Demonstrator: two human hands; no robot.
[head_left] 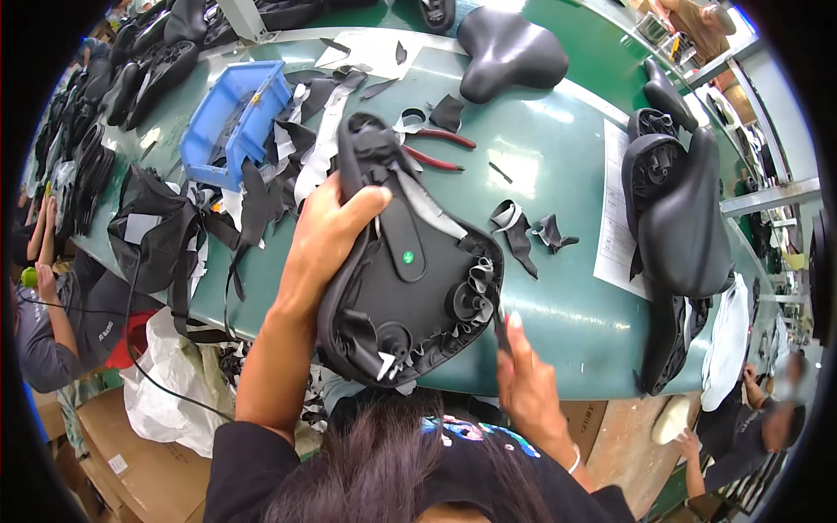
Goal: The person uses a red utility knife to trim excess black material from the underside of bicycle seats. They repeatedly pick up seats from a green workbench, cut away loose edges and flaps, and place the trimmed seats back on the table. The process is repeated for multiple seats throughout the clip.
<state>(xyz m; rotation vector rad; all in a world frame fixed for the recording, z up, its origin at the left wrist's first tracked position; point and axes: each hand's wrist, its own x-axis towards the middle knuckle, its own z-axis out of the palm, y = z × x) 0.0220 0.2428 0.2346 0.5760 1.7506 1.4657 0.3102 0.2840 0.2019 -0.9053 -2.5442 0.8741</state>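
A black bicycle saddle (410, 261) is held underside up near the table's front edge, its cover folded over the rim in gathered, ragged edges. My left hand (336, 222) grips it at the left of its narrow nose, thumb over the underside. My right hand (527, 375) is closed on a slim dark tool (502, 329) at the saddle's right rim; its kind is hard to make out. Beyond the saddle lie red-handled pliers (445, 150). Black cover scraps (516, 235) rest on the table to the right.
A blue bin (231, 131) stands at the back left amid black and white offcuts. Beside it sits a black bag (153, 227). Finished saddles (514, 52) lie at the back, with a stack (684, 218) on the right by a printed sheet (615, 209). Other people work at both sides.
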